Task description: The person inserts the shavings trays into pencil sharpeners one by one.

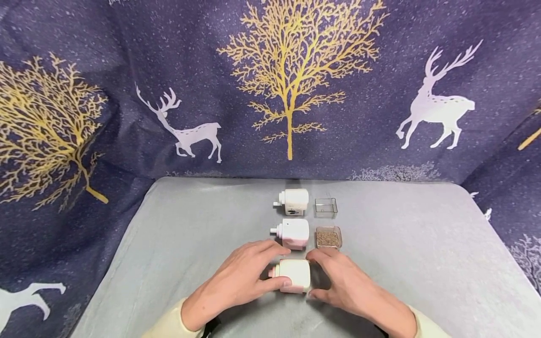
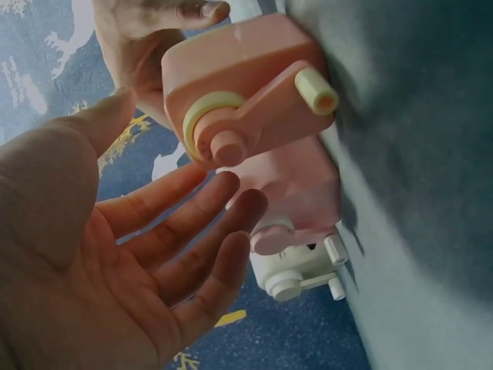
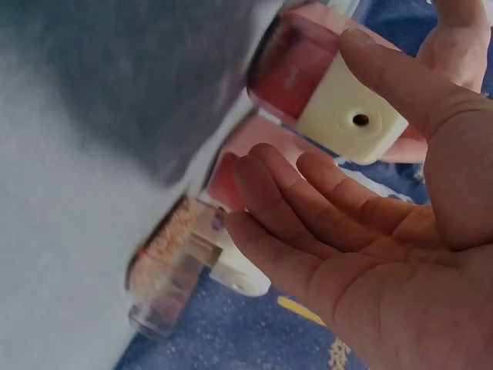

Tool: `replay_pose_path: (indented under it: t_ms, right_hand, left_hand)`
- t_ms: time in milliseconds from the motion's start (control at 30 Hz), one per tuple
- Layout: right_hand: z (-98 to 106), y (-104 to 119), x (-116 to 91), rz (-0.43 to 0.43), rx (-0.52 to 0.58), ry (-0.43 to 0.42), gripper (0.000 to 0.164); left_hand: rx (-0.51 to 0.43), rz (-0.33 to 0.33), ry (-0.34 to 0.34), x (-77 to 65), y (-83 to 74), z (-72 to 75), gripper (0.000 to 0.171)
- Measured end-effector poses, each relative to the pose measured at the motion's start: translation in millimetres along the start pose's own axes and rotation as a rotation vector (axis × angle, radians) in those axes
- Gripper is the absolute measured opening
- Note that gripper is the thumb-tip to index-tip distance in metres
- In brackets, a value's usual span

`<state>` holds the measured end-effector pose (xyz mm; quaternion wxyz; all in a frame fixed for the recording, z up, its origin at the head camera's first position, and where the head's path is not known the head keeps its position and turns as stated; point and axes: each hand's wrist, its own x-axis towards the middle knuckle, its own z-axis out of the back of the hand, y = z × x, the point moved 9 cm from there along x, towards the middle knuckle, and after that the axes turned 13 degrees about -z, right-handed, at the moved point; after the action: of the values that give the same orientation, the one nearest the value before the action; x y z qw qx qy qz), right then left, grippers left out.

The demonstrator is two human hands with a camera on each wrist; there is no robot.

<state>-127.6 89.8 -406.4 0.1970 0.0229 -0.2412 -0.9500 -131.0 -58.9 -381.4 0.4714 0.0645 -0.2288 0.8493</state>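
Observation:
A crank pencil sharpener (image 1: pixel 296 273) with a cream body and pink base stands nearest, between both hands. My left hand (image 1: pixel 241 279) is spread around its crank side, thumb and fingers loosely bent; its thumb overlaps the sharpener in the head view. In the left wrist view the crank handle (image 2: pixel 314 91) shows with the palm beside it. My right hand (image 1: pixel 344 281) curves loosely at the other side, gripping nothing. In the right wrist view the pencil hole (image 3: pixel 360 120) and a reddish see-through drawer (image 3: pixel 293 65) face that hand. Whether either hand touches the sharpener I cannot tell.
Behind stand a white and pink sharpener (image 1: pixel 295 233) and a white one with a dark print (image 1: pixel 296 202). To their right lie a clear drawer full of brown shavings (image 1: pixel 328 237) and a clear drawer (image 1: pixel 326 207) without visible shavings. Grey cloth (image 1: pixel 190 225) covers the table.

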Motion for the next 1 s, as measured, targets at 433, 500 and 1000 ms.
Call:
replay_pose_path:
  t_ms: [433, 500, 1000]
  right_hand:
    - [35.7, -11.0, 2.7, -0.045, -0.02, -0.094, 0.064]
    - [40.5, -14.2, 4.1, -0.05, -0.021, -0.109, 0.065]
    - [59.7, -36.0, 13.0, -0.063, -0.008, -0.183, 0.076]
  left_hand:
    - [0.003, 0.032, -0.003, 2.4, 7.6, 11.7, 0.049]
    - [0.001, 0.034, -0.013, 2.9, 8.8, 14.3, 0.048]
    - [0.007, 0.074, -0.116, 10.2, 29.4, 30.2, 0.037]
